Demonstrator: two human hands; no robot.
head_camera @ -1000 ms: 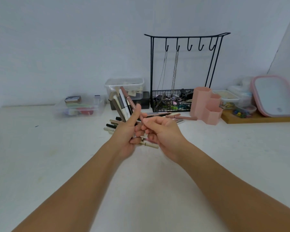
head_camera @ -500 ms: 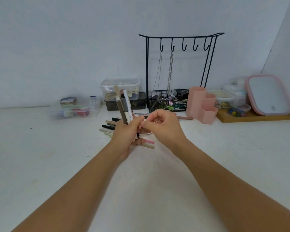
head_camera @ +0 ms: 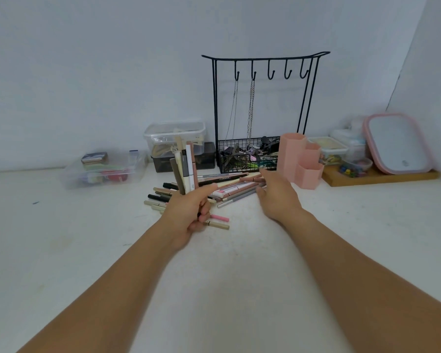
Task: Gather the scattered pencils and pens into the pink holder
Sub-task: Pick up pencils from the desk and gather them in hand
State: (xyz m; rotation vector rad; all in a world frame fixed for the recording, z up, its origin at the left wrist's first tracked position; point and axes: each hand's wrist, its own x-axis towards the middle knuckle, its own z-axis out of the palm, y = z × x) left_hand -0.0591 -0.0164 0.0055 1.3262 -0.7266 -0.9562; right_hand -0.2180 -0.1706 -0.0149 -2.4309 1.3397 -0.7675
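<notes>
The pink holder (head_camera: 300,161), a cluster of hexagonal cups, stands upright on the white table (head_camera: 61,250) just beyond and to the right of the right hand (head_camera: 278,197), apart from it. Between the two hands and past their fingertips lies the pile of scattered pens and pencils (head_camera: 236,188), most of them flat and fanned out on the table. The left hand (head_camera: 189,212) is curled into a fist around a bundle of pens (head_camera: 185,169), which stick up nearly upright above the thumb; a pink pencil (head_camera: 219,218) and a beige pencil (head_camera: 218,225) lie just to the right of its knuckles. The right hand is open, palm down, fingers spread over the right end of the pile and gripping nothing; whether the fingertips touch the pens cannot be told. Beyond the pile stands a black wire rack (head_camera: 262,110) with hooks, chains and a basket at its base. Further beyond the left hand are a clear lidded box (head_camera: 175,135) and, off to its left, a shallow clear tray (head_camera: 105,169). Right of the holder, a wooden board (head_camera: 382,175) carries small containers and a pink-rimmed lid (head_camera: 397,143) leaning against the wall.
</notes>
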